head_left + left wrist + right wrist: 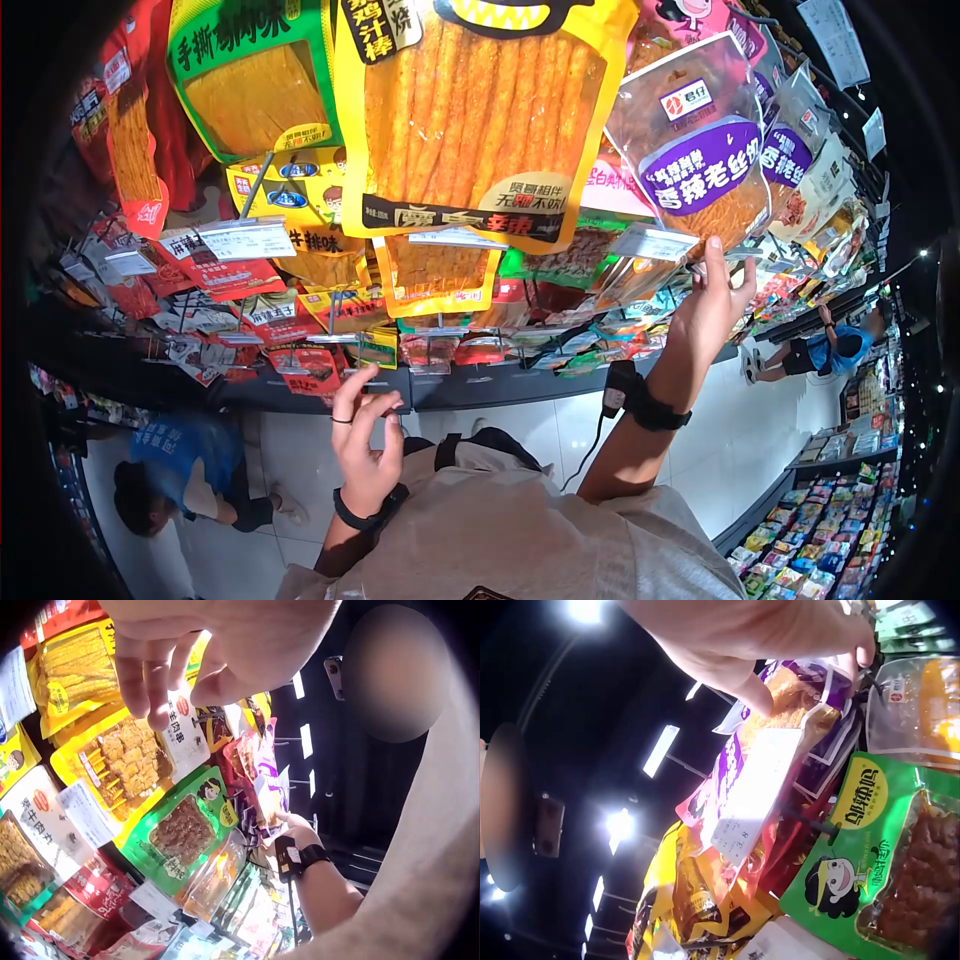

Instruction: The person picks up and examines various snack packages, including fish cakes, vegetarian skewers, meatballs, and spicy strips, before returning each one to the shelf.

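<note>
My right hand (705, 310) is at the lower end of a clear snack bag (700, 140) with a purple label and shredded orange food inside. In the right wrist view its thumb (754, 696) lies on the bag's front and the other fingers are at the far side, pinching the bottom edge. A white price tag (759, 787) hangs in front of that bag. My left hand (365, 440) is held below the rack with loosely bent fingers and nothing in it. In the left wrist view it overlaps a yellow snack pack (120, 769).
A large yellow bag of orange sticks (480, 120) hangs in front of me, beside a green bag (255, 90). Metal hooks with price tags (240, 240) jut out. People in blue shirts are at left (190, 460) and right (850, 342). More packets (810, 530) fill a low shelf.
</note>
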Available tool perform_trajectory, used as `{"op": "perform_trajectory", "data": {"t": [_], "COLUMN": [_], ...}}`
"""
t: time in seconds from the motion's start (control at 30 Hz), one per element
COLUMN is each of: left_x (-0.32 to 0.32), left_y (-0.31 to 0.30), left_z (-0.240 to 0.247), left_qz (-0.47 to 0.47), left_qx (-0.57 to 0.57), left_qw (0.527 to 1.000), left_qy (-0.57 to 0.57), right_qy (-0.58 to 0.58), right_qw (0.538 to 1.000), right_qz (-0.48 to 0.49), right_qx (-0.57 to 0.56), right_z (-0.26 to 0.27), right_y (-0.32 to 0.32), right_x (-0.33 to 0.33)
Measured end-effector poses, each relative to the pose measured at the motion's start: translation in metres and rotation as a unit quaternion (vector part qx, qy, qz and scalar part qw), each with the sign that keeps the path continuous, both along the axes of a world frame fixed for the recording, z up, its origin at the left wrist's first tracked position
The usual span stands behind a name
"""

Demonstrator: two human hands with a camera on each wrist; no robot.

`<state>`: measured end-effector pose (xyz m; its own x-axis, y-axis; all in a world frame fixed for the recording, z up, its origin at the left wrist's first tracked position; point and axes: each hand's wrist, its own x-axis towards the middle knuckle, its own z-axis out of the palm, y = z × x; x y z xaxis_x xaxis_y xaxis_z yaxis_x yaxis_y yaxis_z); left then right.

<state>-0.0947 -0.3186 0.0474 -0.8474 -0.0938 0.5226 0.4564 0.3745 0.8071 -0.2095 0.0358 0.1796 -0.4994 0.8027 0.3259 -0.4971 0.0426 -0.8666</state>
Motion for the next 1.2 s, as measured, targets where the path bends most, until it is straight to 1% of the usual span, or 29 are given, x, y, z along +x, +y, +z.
{"op": "perform_trajectory", "data": {"t": [0.03, 0.07, 0.13, 0.2, 0.27, 0.33, 0.37, 0.4, 0.43, 0.5, 0.53, 0.57, 0.67, 0.7, 0.73, 0.8, 0.83, 0.97, 1.03, 1.17, 1.2], "left_x": [0.001, 0.001, 0.000, -0.002, -0.004, -0.004, -0.005, -0.006, -0.008, -0.010, -0.010, -0.010, -0.015, -0.016, -0.017, -0.017, -0.017, -0.019, -0.021, -0.023, -0.023], "left_y": [0.003, 0.006, 0.017, 0.020, 0.023, 0.027, 0.028, 0.028, 0.029, 0.031, 0.034, 0.036, 0.036, 0.037, 0.039, 0.041, 0.042, 0.049, 0.055, 0.073, 0.076], "left_z": [-0.002, -0.004, -0.007, -0.002, -0.007, -0.009, -0.010, -0.010, -0.010, -0.009, -0.009, -0.009, -0.012, -0.012, -0.012, -0.013, -0.014, -0.013, -0.007, -0.002, -0.001], "left_qz": [-0.014, -0.029, -0.036, -0.059, -0.066, -0.082, -0.082, -0.084, -0.083, -0.084, -0.075, -0.066, -0.057, -0.059, -0.059, -0.059, -0.063, -0.077, -0.084, -0.115, -0.126], "left_qx": [-0.005, -0.011, 0.021, -0.020, -0.025, -0.002, -0.004, -0.007, -0.022, -0.040, -0.012, 0.016, -0.012, -0.014, -0.006, 0.000, -0.004, -0.004, -0.004, 0.008, 0.007], "left_qw": [1.000, 0.999, 0.999, 0.998, 0.997, 0.997, 0.997, 0.996, 0.996, 0.996, 0.997, 0.997, 0.998, 0.998, 0.998, 0.998, 0.998, 0.997, 0.996, 0.993, 0.992], "left_qy": [0.003, 0.007, 0.015, 0.010, 0.017, 0.004, -0.006, -0.008, 0.002, 0.012, -0.004, -0.021, -0.003, -0.005, -0.003, -0.003, 0.000, 0.006, 0.011, 0.019, 0.021], "right_qy": [0.034, 0.036, 0.098, 0.110, 0.134, 0.141, 0.090, 0.038, 0.037, 0.124, 0.166, 0.163, 0.146, 0.129, 0.128, 0.122, 0.122, 0.119, 0.134, 0.130, 0.109], "right_qw": [0.999, 0.999, 0.991, 0.987, 0.975, 0.973, 0.991, 0.998, 0.998, 0.982, 0.965, 0.971, 0.976, 0.980, 0.980, 0.983, 0.982, 0.981, 0.977, 0.979, 0.986], "right_qz": [0.013, 0.014, -0.006, -0.015, 0.008, 0.020, 0.035, 0.050, 0.047, 0.075, 0.089, 0.081, 0.063, 0.039, 0.036, 0.057, 0.075, 0.082, 0.114, 0.114, 0.106], "right_qx": [-0.020, -0.022, -0.093, -0.114, -0.179, -0.183, -0.092, 0.000, -0.003, -0.124, -0.183, -0.151, -0.148, -0.149, -0.150, -0.121, -0.120, -0.131, -0.123, -0.107, -0.075], "right_z": [-0.001, -0.003, -0.005, -0.008, -0.007, -0.022, -0.041, -0.043, -0.044, -0.037, -0.033, -0.032, -0.026, -0.020, -0.020, -0.022, -0.023, -0.027, -0.032, -0.045, -0.047], "right_y": [0.002, 0.003, -0.005, -0.008, -0.012, 0.005, 0.027, 0.029, 0.031, 0.028, 0.025, 0.023, 0.020, 0.015, 0.018, 0.024, 0.029, 0.046, 0.055, 0.072, 0.074], "right_x": [0.000, 0.000, 0.000, 0.000, 0.001, 0.002, 0.002, 0.004, 0.003, 0.000, 0.001, 0.002, 0.013, 0.013, 0.014, 0.017, 0.016, 0.009, 0.005, 0.004, 0.006]}}
